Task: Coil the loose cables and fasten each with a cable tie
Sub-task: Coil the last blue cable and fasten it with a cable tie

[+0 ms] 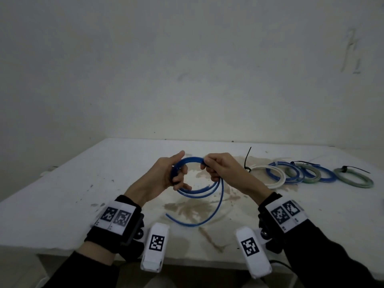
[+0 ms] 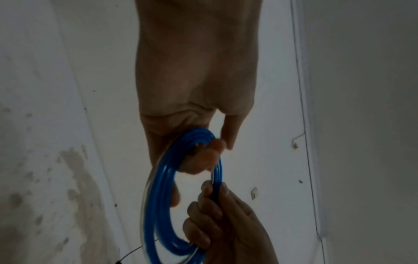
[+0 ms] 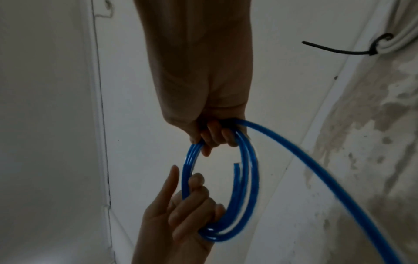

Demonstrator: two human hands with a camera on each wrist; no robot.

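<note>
— While the table (image 1: 62, 194) takes up most of the view, with its near edge just under the wrists and a wall close behind, how much room is there to work?

— Plenty, I'd say. Bare, stained top lies to the left and in front; only the right is taken, by the finished coils (image 1: 311, 173), white, blue and green, each with a tie. They sit well apart from the hands.

— And the blue cable (image 1: 198, 191)?

— It's up off the table between both hands, wound into a few loops. One loose tail (image 1: 207, 222) hangs from the right side and curves down to the tabletop.

— How are the hands set?

— The left hand (image 1: 166, 175) has its fingers curled round the left side of the loops, forefinger and thumb sticking out. The right hand (image 1: 220, 167) is closed round the top right of the loops, where the tail leaves.

— How will it handle?

— Light, and springy rather than limp, judging by how round the loops stand. It looks smooth, so I'd expect it to slip and spring open if either hold slackens. Best to keep hold where the strands bunch together, and feed the tail round from the right

— Any snags?

— The tail could sweep toward the near edge as it comes up
</note>
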